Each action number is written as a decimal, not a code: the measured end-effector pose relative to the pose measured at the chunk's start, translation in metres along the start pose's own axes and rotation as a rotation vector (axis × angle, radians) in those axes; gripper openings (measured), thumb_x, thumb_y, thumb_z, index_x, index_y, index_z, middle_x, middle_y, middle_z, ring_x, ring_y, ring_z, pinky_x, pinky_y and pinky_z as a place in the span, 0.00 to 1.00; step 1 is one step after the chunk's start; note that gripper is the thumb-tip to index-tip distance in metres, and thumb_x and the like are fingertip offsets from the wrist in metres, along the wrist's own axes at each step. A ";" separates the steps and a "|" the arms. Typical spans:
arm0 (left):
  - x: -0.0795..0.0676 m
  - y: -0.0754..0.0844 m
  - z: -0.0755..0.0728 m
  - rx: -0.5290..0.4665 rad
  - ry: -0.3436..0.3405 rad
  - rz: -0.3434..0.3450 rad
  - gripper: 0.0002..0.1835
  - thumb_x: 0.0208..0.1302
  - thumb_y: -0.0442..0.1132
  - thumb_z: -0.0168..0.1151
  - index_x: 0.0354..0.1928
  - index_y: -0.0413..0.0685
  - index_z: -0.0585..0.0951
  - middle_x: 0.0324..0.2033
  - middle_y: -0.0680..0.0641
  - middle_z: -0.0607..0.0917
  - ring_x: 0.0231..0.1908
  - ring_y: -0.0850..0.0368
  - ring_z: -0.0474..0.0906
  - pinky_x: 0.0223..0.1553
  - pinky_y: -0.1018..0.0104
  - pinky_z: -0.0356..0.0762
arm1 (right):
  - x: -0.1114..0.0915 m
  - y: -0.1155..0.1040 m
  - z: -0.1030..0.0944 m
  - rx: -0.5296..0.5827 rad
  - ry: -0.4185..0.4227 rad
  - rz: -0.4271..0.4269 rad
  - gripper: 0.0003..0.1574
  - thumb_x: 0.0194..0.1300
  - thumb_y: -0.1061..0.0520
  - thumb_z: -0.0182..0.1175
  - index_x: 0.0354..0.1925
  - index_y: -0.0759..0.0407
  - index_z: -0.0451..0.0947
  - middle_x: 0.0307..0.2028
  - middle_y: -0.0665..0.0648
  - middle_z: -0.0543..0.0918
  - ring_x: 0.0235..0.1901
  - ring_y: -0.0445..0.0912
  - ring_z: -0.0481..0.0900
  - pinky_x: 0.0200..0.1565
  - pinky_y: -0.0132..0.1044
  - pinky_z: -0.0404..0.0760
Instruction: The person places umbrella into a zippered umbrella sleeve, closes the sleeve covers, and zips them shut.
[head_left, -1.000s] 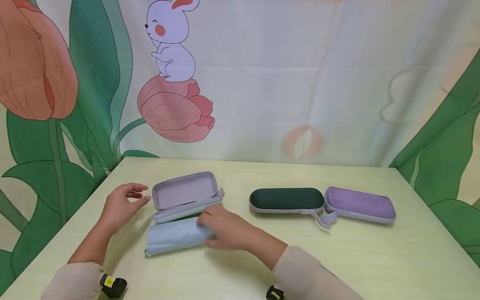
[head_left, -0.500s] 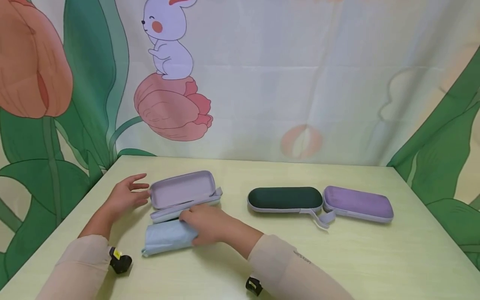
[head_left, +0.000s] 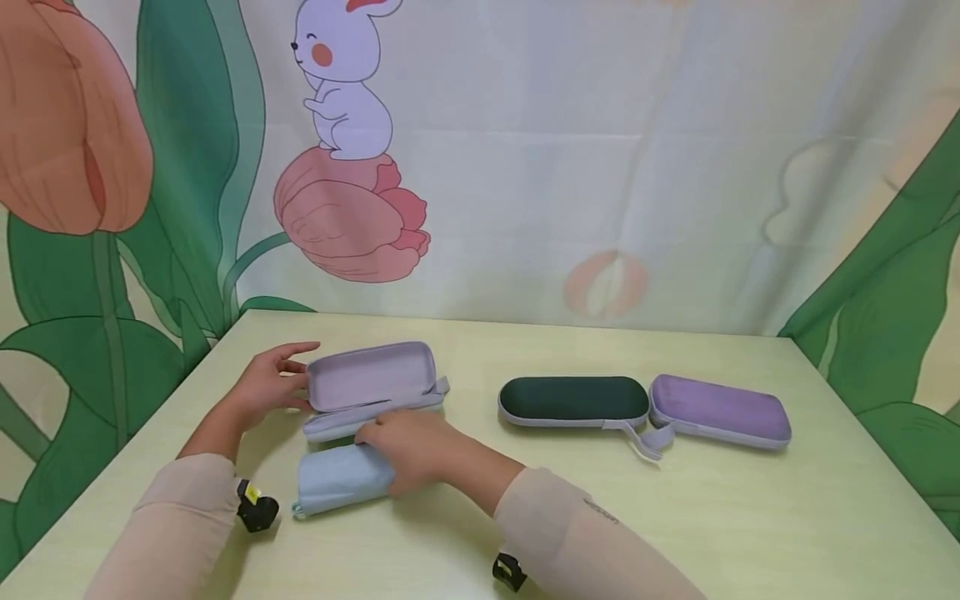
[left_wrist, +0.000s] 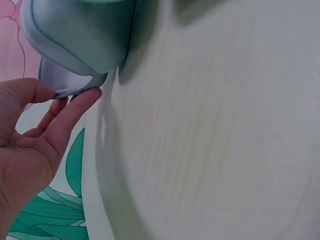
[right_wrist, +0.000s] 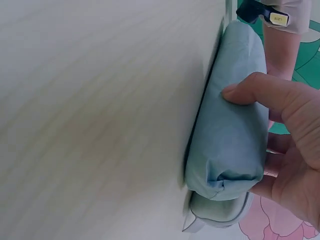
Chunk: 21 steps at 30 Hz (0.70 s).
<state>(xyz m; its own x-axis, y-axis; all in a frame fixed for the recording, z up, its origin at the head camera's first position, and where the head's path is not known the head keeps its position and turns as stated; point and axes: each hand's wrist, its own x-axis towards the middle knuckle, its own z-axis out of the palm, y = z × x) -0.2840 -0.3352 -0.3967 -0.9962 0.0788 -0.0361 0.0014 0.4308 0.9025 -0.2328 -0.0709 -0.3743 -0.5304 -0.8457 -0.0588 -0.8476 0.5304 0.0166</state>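
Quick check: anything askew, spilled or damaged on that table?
Nothing looks spilled or damaged. Only the purple case lies slightly askew beside the dark green case, straps crowded together. The light blue bundle and open case show nothing odd where visible.

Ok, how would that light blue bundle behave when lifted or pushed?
The light blue bundle probably is fairly stiff, being straight and plump. Its creased end suggests a soft cover that may dent under the right hand. That end's squarish outline might limit rolling.
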 end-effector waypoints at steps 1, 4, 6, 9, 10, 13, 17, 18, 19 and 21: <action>0.000 0.001 0.001 0.010 0.004 -0.002 0.32 0.67 0.24 0.52 0.73 0.39 0.60 0.59 0.26 0.64 0.51 0.36 0.73 0.40 0.52 0.83 | -0.002 0.001 0.001 -0.007 0.006 -0.006 0.42 0.49 0.47 0.74 0.62 0.50 0.72 0.51 0.48 0.78 0.48 0.40 0.76 0.46 0.31 0.76; -0.001 0.005 0.004 0.023 0.012 -0.003 0.29 0.68 0.25 0.51 0.70 0.37 0.64 0.61 0.27 0.64 0.54 0.34 0.70 0.41 0.52 0.83 | -0.007 0.005 0.002 -0.038 0.030 -0.014 0.42 0.48 0.46 0.74 0.61 0.49 0.72 0.49 0.48 0.78 0.47 0.40 0.76 0.44 0.32 0.76; -0.003 0.007 0.004 0.022 0.021 0.007 0.26 0.68 0.25 0.49 0.69 0.35 0.66 0.61 0.27 0.64 0.56 0.33 0.69 0.41 0.52 0.82 | -0.010 0.008 0.001 -0.049 0.043 -0.014 0.42 0.48 0.46 0.74 0.61 0.48 0.72 0.48 0.48 0.78 0.45 0.41 0.76 0.42 0.33 0.77; -0.003 0.010 0.006 0.023 0.038 0.036 0.25 0.67 0.24 0.47 0.67 0.33 0.67 0.60 0.28 0.65 0.55 0.34 0.69 0.40 0.52 0.83 | -0.017 0.012 -0.003 -0.039 0.063 -0.009 0.41 0.47 0.47 0.74 0.61 0.47 0.73 0.47 0.47 0.78 0.44 0.42 0.77 0.40 0.34 0.77; -0.003 0.010 0.007 0.025 0.045 0.050 0.25 0.67 0.24 0.47 0.67 0.33 0.68 0.59 0.28 0.66 0.55 0.34 0.70 0.40 0.52 0.83 | -0.019 0.014 -0.004 -0.028 0.071 -0.007 0.41 0.47 0.47 0.74 0.61 0.46 0.73 0.47 0.47 0.78 0.44 0.42 0.77 0.39 0.35 0.77; -0.004 0.012 0.008 0.034 0.074 0.084 0.25 0.66 0.24 0.48 0.65 0.34 0.69 0.58 0.29 0.67 0.53 0.36 0.72 0.39 0.52 0.83 | -0.024 0.019 -0.008 0.009 0.089 -0.001 0.41 0.47 0.48 0.74 0.61 0.45 0.73 0.48 0.47 0.78 0.45 0.41 0.76 0.39 0.34 0.77; -0.007 0.015 0.010 0.052 0.108 0.105 0.24 0.66 0.26 0.48 0.64 0.37 0.71 0.57 0.30 0.68 0.52 0.36 0.74 0.39 0.52 0.83 | -0.027 0.026 -0.016 0.036 0.102 0.019 0.42 0.47 0.49 0.74 0.62 0.44 0.73 0.49 0.47 0.78 0.45 0.40 0.76 0.36 0.34 0.77; -0.008 0.016 0.011 0.060 0.117 0.113 0.24 0.66 0.26 0.48 0.64 0.37 0.71 0.57 0.30 0.69 0.51 0.36 0.74 0.39 0.52 0.83 | -0.028 0.028 -0.018 0.035 0.106 0.025 0.42 0.48 0.49 0.74 0.62 0.44 0.73 0.50 0.47 0.78 0.45 0.40 0.76 0.36 0.34 0.77; -0.010 0.017 0.012 0.067 0.125 0.121 0.23 0.66 0.26 0.48 0.64 0.37 0.72 0.56 0.31 0.70 0.52 0.36 0.74 0.40 0.53 0.83 | -0.028 0.029 -0.020 0.039 0.111 0.032 0.42 0.47 0.49 0.74 0.62 0.44 0.73 0.49 0.47 0.78 0.45 0.40 0.75 0.35 0.34 0.76; -0.012 0.019 0.014 0.074 0.139 0.143 0.23 0.66 0.26 0.48 0.63 0.37 0.72 0.56 0.31 0.71 0.52 0.36 0.74 0.40 0.53 0.82 | -0.029 0.032 -0.025 0.044 0.122 0.050 0.42 0.48 0.50 0.73 0.62 0.43 0.73 0.49 0.47 0.77 0.44 0.40 0.75 0.34 0.34 0.76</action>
<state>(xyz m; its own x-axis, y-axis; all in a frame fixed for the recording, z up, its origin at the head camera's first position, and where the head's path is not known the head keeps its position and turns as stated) -0.2706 -0.3156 -0.3848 -0.9878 0.0209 0.1540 0.1445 0.4891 0.8602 -0.2450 -0.0311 -0.3474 -0.5721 -0.8178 0.0627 -0.8201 0.5716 -0.0275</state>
